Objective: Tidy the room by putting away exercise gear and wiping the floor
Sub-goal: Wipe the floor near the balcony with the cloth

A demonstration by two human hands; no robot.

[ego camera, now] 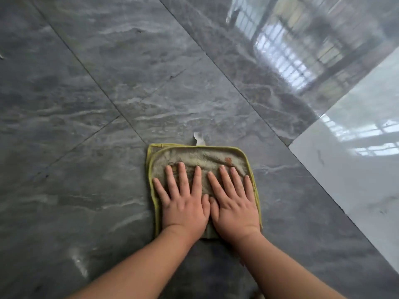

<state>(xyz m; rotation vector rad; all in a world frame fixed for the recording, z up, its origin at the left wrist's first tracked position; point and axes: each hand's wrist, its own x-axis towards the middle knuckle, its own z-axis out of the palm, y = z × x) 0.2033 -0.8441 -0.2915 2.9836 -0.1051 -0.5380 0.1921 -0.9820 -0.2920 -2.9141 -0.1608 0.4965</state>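
Floor-wiping cloth (198, 157) lies folded on the grey marble floor (108, 83) while we press our left hand (184, 203) and right hand (234, 205) flat, fingers spread, gripping nothing, to push it evenly.

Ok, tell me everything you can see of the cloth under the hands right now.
The cloth is a roughly square terry rag, dull beige-green pile with a yellow-green stitched hem, apparently folded so a second hemmed edge shows along its left and far sides. It looks grubby, with brownish stains near its far edge. A small white tag sticks out from that edge. It lies flat on the dark grey marble-look floor. The left hand and right hand press on it palms down, fingers spread, side by side.
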